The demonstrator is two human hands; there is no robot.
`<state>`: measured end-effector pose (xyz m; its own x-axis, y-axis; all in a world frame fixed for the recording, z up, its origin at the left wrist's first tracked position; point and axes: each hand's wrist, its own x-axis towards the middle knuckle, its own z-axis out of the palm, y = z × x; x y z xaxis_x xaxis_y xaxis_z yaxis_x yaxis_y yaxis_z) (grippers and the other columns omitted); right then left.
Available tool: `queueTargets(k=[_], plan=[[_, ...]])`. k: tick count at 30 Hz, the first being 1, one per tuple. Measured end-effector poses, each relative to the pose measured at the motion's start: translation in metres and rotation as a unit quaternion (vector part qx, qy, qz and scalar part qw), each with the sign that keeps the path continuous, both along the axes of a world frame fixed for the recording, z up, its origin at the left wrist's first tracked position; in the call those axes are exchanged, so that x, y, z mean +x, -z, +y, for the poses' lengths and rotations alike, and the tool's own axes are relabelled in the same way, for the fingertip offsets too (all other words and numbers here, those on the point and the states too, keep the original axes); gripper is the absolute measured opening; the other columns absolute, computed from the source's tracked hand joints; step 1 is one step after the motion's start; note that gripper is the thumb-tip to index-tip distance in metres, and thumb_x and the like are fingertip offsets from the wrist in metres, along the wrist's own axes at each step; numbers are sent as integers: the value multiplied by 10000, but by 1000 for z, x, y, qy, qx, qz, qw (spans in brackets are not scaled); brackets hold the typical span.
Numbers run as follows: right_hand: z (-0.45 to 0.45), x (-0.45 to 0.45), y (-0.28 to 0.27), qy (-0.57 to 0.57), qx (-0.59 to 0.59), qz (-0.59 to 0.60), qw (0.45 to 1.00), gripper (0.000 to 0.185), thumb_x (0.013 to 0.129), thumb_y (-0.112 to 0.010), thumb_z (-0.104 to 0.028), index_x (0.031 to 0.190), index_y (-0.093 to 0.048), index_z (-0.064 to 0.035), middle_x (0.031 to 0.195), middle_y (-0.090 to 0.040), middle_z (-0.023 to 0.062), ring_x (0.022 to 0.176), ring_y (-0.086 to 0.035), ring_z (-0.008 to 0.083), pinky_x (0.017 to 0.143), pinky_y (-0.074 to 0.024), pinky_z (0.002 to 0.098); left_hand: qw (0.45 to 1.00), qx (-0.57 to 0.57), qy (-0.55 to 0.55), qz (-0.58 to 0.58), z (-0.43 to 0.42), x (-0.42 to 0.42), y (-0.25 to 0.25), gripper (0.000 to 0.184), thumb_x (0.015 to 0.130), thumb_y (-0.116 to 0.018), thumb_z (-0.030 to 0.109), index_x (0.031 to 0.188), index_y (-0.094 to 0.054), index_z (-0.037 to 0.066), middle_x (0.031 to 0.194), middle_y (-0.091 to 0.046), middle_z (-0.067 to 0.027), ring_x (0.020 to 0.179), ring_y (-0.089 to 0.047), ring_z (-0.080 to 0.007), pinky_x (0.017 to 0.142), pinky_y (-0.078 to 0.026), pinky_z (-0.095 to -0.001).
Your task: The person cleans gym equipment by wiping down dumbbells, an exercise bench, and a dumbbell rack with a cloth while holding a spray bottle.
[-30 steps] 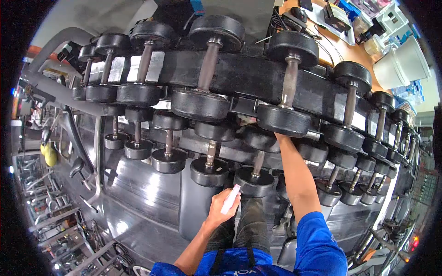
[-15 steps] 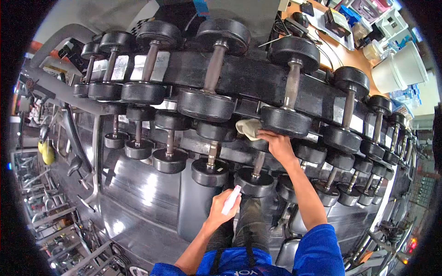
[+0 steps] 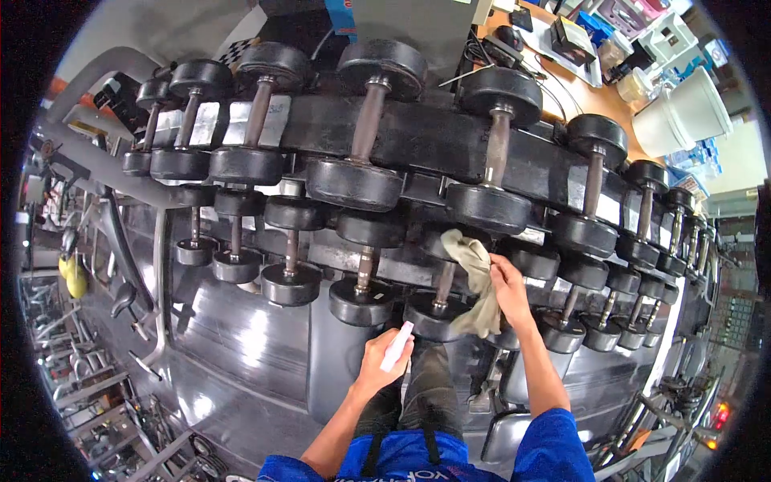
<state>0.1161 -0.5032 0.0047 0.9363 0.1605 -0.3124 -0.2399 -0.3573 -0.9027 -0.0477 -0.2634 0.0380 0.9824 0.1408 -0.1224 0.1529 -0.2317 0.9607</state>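
My right hand (image 3: 509, 291) is closed on a crumpled grey-beige cloth (image 3: 479, 281). The cloth hangs down in front of a lower-row dumbbell (image 3: 442, 285), partly covering its two black heads. Whether it presses on the dumbbell, I cannot tell. Lower and to the left, my left hand (image 3: 379, 363) is wrapped round a slim white object (image 3: 397, 347), possibly a spray bottle head; the rest is hidden by the fingers. Its tip is close to the near head of that same dumbbell. Above the cloth lies a larger upper-row dumbbell (image 3: 497, 149) with a worn metal handle.
A two-tier black rack (image 3: 434, 128) carries several dumbbells across the view. Behind it at right, a wooden desk (image 3: 590, 100) holds cables, boxes and white buckets (image 3: 683, 112). A padded bench (image 3: 333, 353) stands below the rack. Gym machines line the left side.
My right hand has moved down and slightly right, away from beneath the upper dumbbell. The cloth, bunched before, now hangs loose. My left hand has barely moved.
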Motion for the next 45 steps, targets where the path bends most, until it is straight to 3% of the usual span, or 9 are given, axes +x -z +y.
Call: queueTargets(k=[2,9,12,13,19,29,33,40,45], plan=[[-7,-12,32,103,243,190,946,419,970,-590,-149,1361,-490,-37,1166,-617,80,1055,-550,130,919,-444,281,1000,2,8,15,0,0,-2,117,841,-673,10,952,-659,-24,793,-665,-130,640,-661,-241,585,-512,-323],[7,-55,36,-53,150,108,981,298,839,-651,-16,1120,-555,-4,981,-635,48,912,-602,135,816,-494,301,998,-9,13,64,1,-3,-1,99,845,-677,38,933,-666,-7,770,-665,-132,636,-665,-217,582,-507,-311],[6,-76,53,-21,62,62,996,258,809,-649,-19,1049,-566,19,957,-638,105,883,-635,184,792,-505,320,997,-4,14,74,0,-7,2,104,842,-679,39,936,-666,-4,782,-674,-139,656,-679,-227,595,-515,-316],[9,-80,34,-58,-116,8,992,234,781,-640,-26,995,-576,44,985,-630,177,900,-652,296,783,-510,355,997,-2,13,71,0,-7,2,105,841,-679,38,937,-665,-3,789,-677,-141,665,-685,-231,601,-519,-317],[23,-109,33,-80,-253,-48,963,628,789,-574,-30,1391,-393,-26,1186,-549,278,1056,-562,482,914,-464,520,996,5,17,86,2,-12,-1,117,837,-683,39,946,-664,3,815,-690,-145,712,-705,-251,635,-534,-322],[53,-108,28,-209,-365,-127,898,587,822,-717,-361,1306,-527,-88,1147,-600,143,1050,-607,363,901,-487,461,997,40,10,72,-6,-16,11,90,860,-676,89,903,-649,14,704,-645,-176,588,-652,-283,556,-495,-368],[37,-109,50,-233,-325,-126,908,522,820,-725,-261,1287,-560,-95,1176,-628,164,1069,-626,366,884,-502,455,995,75,-10,69,-8,-14,24,89,862,-680,103,871,-644,22,657,-631,-156,550,-643,-248,530,-479,-355],[-14,-110,61,117,-135,-35,983,362,904,-655,-259,1174,-629,-19,1018,-697,224,958,-690,332,820,-511,374,993,91,-49,52,-14,-6,30,92,863,-674,106,859,-644,20,645,-625,-146,550,-632,-213,533,-479,-356],[-39,-152,47,177,-6,32,984,404,924,-645,-228,1233,-591,26,1035,-698,113,938,-624,171,849,-490,311,991,118,-53,17,-22,-3,51,157,871,-660,116,791,-591,0,626,-593,-179,543,-614,-288,527,-469,-391]])
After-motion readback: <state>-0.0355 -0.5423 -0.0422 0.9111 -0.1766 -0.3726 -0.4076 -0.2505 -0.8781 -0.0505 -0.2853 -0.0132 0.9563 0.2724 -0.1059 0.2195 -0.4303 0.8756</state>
